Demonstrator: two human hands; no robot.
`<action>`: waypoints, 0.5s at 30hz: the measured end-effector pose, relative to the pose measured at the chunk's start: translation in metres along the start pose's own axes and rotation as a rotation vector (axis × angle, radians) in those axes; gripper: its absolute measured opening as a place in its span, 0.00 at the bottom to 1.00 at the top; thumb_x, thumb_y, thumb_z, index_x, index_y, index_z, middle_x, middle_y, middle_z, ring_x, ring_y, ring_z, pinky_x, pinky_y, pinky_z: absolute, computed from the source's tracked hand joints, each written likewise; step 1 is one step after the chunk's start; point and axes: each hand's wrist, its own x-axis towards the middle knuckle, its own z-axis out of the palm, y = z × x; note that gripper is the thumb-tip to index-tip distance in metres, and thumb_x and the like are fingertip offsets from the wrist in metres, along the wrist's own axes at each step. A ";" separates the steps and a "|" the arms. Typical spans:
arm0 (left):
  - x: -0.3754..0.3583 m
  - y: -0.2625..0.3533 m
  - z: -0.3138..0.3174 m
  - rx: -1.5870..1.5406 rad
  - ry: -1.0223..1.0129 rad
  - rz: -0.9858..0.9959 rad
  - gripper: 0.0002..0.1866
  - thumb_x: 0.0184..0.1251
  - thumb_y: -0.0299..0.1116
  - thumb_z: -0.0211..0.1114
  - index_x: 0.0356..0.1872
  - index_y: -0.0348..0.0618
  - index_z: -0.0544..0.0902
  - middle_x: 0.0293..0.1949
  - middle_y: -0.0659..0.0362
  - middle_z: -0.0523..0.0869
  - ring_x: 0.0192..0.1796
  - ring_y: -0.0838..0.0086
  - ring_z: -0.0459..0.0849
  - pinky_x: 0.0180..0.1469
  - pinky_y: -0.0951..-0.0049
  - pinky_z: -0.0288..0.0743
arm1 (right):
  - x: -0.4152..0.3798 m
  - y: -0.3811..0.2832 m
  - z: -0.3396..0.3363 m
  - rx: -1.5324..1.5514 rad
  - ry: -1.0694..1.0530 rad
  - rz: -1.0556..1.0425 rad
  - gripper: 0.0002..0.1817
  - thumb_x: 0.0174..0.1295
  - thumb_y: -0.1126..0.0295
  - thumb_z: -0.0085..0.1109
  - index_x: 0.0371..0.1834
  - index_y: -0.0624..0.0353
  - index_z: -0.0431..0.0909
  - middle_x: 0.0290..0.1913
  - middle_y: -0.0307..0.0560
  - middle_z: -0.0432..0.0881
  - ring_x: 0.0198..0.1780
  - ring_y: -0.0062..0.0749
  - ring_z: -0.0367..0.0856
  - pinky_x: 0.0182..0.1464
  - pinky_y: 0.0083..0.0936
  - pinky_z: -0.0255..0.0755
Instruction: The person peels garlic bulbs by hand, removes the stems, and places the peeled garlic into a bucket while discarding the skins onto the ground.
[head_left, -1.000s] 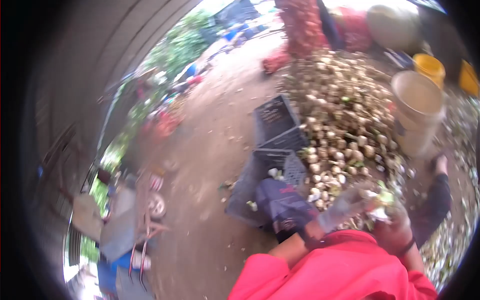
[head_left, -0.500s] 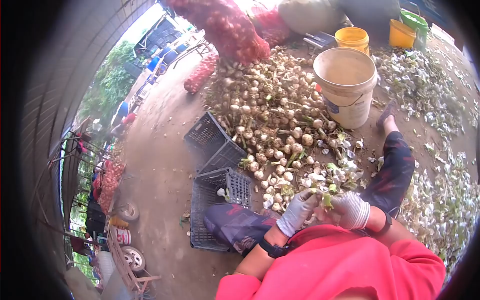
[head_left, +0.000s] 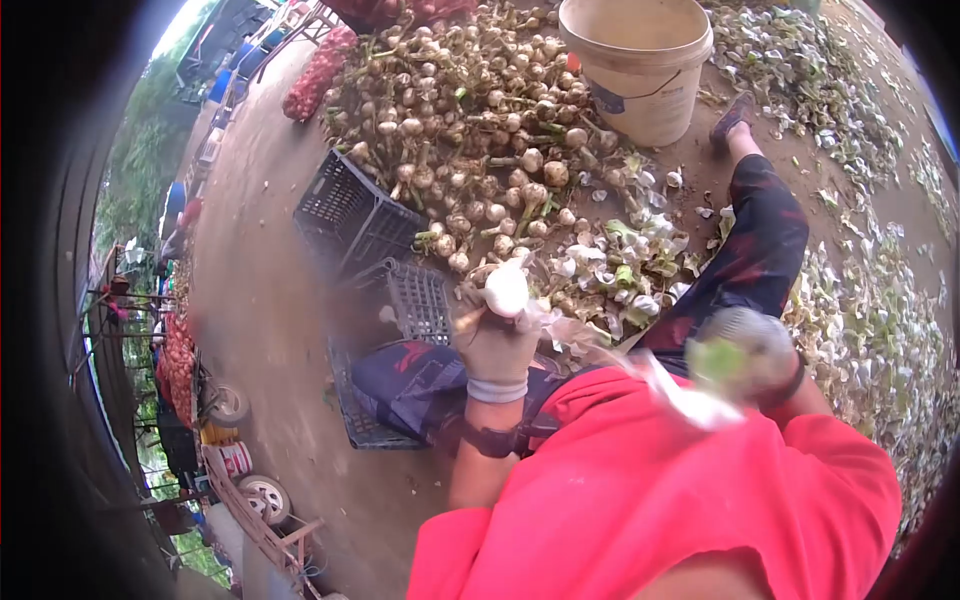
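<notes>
A bare white garlic bulb (head_left: 507, 291) sits in the fingers of my left hand (head_left: 496, 352), raised above my thigh. My right hand (head_left: 752, 345), smeared by motion, is out to the right near my hip. It holds a blurred strip of garlic skin (head_left: 693, 397) with a green part beside the fingers. Both hands wear pale gloves. Thin pale shreds trail between the two hands. Beyond them lies a heap of unpeeled garlic (head_left: 480, 130) with stalks, and loose garlic peelings (head_left: 640, 275) are strewn between my legs.
Black plastic crates (head_left: 350, 215) stand at my left, one partly under my leg. A large cream bucket (head_left: 640, 75) is behind the heap. Red net sacks (head_left: 320, 72) lie at the far left. More discarded skins (head_left: 850, 330) cover the ground on the right.
My hands were together over the garlic with a green stalk between them. Now they are apart: the left has the white bulb up, the right has swung right with skin. The view has shifted.
</notes>
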 end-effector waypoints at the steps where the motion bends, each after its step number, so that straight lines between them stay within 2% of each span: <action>1: 0.010 0.002 -0.011 -0.021 -0.193 -0.064 0.12 0.64 0.41 0.60 0.42 0.46 0.78 0.32 0.66 0.79 0.28 0.79 0.70 0.28 0.77 0.61 | -0.005 0.005 0.008 0.212 0.103 -0.197 0.07 0.62 0.74 0.56 0.29 0.67 0.78 0.25 0.43 0.80 0.22 0.22 0.75 0.23 0.21 0.70; 2: 0.019 0.003 -0.020 -0.047 -0.389 -0.133 0.11 0.66 0.40 0.59 0.42 0.45 0.79 0.32 0.65 0.79 0.28 0.79 0.70 0.28 0.77 0.62 | 0.002 -0.001 -0.002 0.034 0.096 -0.010 0.05 0.60 0.74 0.57 0.34 0.66 0.76 0.29 0.45 0.80 0.26 0.25 0.76 0.27 0.22 0.71; 6: 0.024 -0.003 -0.018 -0.079 -0.387 -0.194 0.11 0.67 0.38 0.58 0.43 0.43 0.79 0.34 0.63 0.81 0.30 0.79 0.71 0.29 0.77 0.62 | 0.038 -0.036 -0.036 -0.680 0.061 0.755 0.25 0.55 0.74 0.62 0.57 0.62 0.70 0.44 0.53 0.78 0.40 0.36 0.80 0.43 0.25 0.76; 8: 0.014 -0.012 -0.009 0.166 0.008 0.010 0.11 0.69 0.38 0.57 0.43 0.42 0.79 0.34 0.62 0.81 0.28 0.80 0.72 0.28 0.80 0.64 | 0.056 0.018 -0.033 -1.833 0.056 0.641 0.38 0.48 0.68 0.69 0.65 0.57 0.63 0.55 0.55 0.73 0.53 0.45 0.76 0.53 0.34 0.73; 9: 0.017 -0.010 -0.018 0.276 -0.062 -0.007 0.10 0.70 0.37 0.56 0.44 0.44 0.79 0.35 0.57 0.82 0.34 0.74 0.79 0.32 0.76 0.75 | 0.063 0.027 -0.030 -1.641 0.092 0.320 0.40 0.47 0.66 0.70 0.65 0.56 0.62 0.55 0.56 0.73 0.54 0.49 0.75 0.55 0.38 0.72; 10: 0.017 -0.013 -0.021 0.437 -0.053 0.003 0.08 0.69 0.34 0.57 0.44 0.44 0.79 0.35 0.57 0.83 0.34 0.76 0.80 0.32 0.77 0.75 | 0.072 0.031 -0.026 -1.432 0.111 0.011 0.41 0.46 0.65 0.71 0.66 0.56 0.62 0.56 0.56 0.73 0.55 0.53 0.74 0.56 0.42 0.71; 12: 0.020 -0.019 -0.021 0.770 -0.050 -0.105 0.06 0.68 0.30 0.58 0.42 0.43 0.79 0.34 0.58 0.83 0.31 0.78 0.79 0.33 0.78 0.75 | 0.099 0.045 -0.003 -1.056 0.053 -0.150 0.39 0.47 0.66 0.70 0.64 0.55 0.64 0.57 0.56 0.72 0.57 0.53 0.72 0.56 0.39 0.71; 13: 0.014 -0.028 -0.011 0.851 -0.059 -0.109 0.06 0.67 0.27 0.57 0.42 0.41 0.80 0.32 0.60 0.83 0.28 0.81 0.77 0.32 0.82 0.73 | 0.109 0.061 -0.002 -1.014 -0.030 -0.136 0.38 0.47 0.68 0.69 0.64 0.56 0.65 0.57 0.57 0.71 0.57 0.54 0.72 0.56 0.38 0.71; 14: 0.014 -0.035 0.001 0.792 -0.037 -0.211 0.08 0.66 0.25 0.55 0.44 0.39 0.79 0.32 0.61 0.82 0.28 0.83 0.77 0.31 0.84 0.71 | 0.117 0.076 -0.002 -0.967 -0.115 -0.120 0.37 0.47 0.70 0.68 0.64 0.56 0.65 0.57 0.58 0.71 0.58 0.54 0.72 0.57 0.37 0.70; 15: 0.018 -0.031 -0.005 0.820 -0.067 -0.202 0.09 0.65 0.25 0.56 0.45 0.39 0.79 0.31 0.63 0.81 0.27 0.83 0.76 0.29 0.84 0.69 | 0.123 0.064 -0.012 -1.001 -0.106 -0.106 0.37 0.45 0.74 0.66 0.64 0.56 0.66 0.55 0.56 0.73 0.55 0.51 0.74 0.55 0.37 0.71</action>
